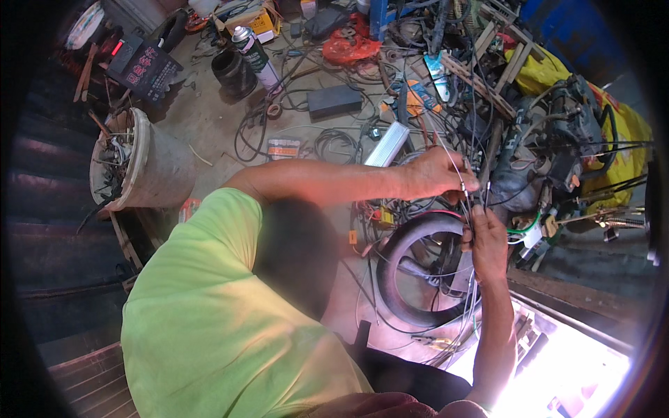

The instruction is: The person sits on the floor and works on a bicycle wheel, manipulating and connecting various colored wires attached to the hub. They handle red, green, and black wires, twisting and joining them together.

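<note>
My left hand point(442, 175) reaches in from the left with its fingers pinched round a thin cable point(449, 155) that has a silvery metal end. Just below it, my right hand point(489, 240) comes up from the lower right, closed on the same cable or bundle of cables. Several thin cables point(468, 317) trail down past my right wrist. Which strand each hand grips is partly hidden by the fingers. Beneath and left of my right hand lies a dark spoked wheel point(388, 268) with a red edge line.
An engine-like dark assembly point(540, 139) and yellow sacking point(631, 150) crowd the right. Loose wires, a silver finned box point(387, 145) and a black box point(334, 102) litter the floor. A spray can point(256, 59) and a scrap-filled bucket point(160, 164) stand left. Pliers point(435, 342) lie below the wheel.
</note>
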The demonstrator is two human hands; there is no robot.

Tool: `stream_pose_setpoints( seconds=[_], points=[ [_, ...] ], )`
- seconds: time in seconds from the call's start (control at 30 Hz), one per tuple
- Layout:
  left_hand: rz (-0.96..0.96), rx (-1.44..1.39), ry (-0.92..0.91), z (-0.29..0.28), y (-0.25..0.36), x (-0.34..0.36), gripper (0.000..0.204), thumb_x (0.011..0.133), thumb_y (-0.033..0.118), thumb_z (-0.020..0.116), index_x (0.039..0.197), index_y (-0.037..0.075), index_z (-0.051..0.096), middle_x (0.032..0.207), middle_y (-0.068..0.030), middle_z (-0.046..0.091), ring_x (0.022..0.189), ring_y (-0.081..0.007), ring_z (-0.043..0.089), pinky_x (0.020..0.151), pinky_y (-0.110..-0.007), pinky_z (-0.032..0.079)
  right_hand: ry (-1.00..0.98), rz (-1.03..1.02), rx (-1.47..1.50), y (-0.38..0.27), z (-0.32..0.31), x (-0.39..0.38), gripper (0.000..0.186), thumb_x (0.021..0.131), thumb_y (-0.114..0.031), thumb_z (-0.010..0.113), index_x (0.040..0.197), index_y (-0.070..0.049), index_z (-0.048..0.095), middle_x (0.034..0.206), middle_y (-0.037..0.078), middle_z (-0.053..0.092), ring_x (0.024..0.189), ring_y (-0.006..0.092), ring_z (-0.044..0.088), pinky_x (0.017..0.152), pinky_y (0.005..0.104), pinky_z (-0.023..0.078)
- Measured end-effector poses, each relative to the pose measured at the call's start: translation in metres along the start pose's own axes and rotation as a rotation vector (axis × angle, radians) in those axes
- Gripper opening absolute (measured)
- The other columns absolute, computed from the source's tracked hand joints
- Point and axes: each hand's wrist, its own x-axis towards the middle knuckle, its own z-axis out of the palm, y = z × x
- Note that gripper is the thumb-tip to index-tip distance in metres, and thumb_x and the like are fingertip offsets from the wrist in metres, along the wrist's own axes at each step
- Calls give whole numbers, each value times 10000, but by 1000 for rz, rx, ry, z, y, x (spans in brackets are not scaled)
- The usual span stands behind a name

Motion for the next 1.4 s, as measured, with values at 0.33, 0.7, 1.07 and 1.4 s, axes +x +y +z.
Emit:
stream_pose_setpoints(
  seconds=[0.33, 0.7, 1.07, 1.4],
  points=[
    [-36, 39, -58, 1, -4, -2, 212, 907, 212, 731, 900, 11, 663, 746, -45, 660, 626, -116, 620, 572, -254, 509, -57, -27, -41, 3, -2, 1, 343, 1032, -341, 528, 889, -41, 614, 659, 0, 562, 540, 77, 510, 493, 242, 411],
    [-39, -63, -25, -14, 16, 3, 266, 968, 245, 648, 1006, -17, 672, 905, -73, 683, 824, -148, 666, 718, -295, 545, -22, -51, -22, 6, -10, -1, 369, 1024, -370, 537, 901, -32, 619, 667, 9, 563, 564, 90, 527, 528, 251, 433],
    [-63, 19, -95, 1, -3, 0, 177, 939, 155, 688, 1021, -2, 675, 911, -40, 671, 790, -105, 626, 706, -267, 521, -80, -83, -2, 11, -6, 1, 364, 1032, -360, 534, 866, -43, 600, 648, -4, 538, 543, 74, 494, 493, 235, 396],
    [85, 140, -12, -12, 31, 5, 187, 943, 186, 673, 944, 0, 685, 811, -26, 655, 723, -83, 589, 653, -240, 472, -115, -127, -102, 14, -7, -1, 483, 1054, -454, 445, 872, -44, 625, 633, -31, 485, 530, 58, 414, 486, 227, 326]
  ],
)
